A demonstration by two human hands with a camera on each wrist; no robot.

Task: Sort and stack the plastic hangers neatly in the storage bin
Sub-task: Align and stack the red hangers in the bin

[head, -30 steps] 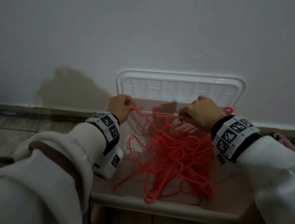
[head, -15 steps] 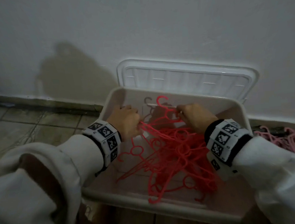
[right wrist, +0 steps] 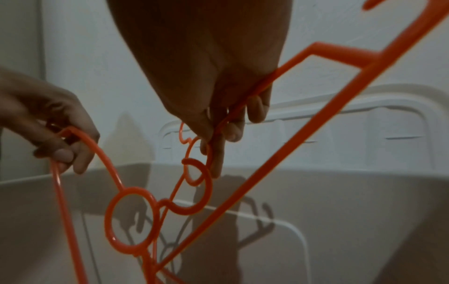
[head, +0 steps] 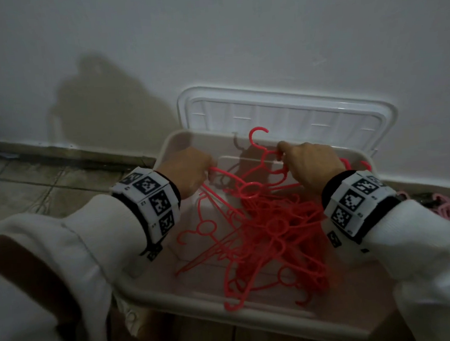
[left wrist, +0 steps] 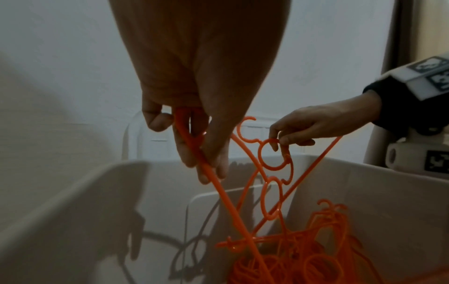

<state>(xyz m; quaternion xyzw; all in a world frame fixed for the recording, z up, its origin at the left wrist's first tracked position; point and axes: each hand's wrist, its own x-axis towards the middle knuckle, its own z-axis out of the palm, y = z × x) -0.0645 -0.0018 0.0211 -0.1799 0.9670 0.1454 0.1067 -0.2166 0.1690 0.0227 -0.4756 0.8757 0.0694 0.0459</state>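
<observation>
txt: none legible | wristbands (head: 151,203): b/w square code markers only, tiny print beside them unreadable

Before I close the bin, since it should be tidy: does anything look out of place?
Yes. The red hangers lie tangled in the bin, not stacked, and pink hangers lie on the floor outside it.

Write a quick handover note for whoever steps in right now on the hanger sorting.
Left hand: grips the end of a red hanger above the bin.
Right hand: pinches another hanger's ring, hook up.
The held hangers seem caught together.
Storage bin: holds a tangled red pile; lid leans on the wall behind.
Pink hangers lie on the floor at right.
Done: nothing stacked.
Left: untangle, sort, stack.
</observation>
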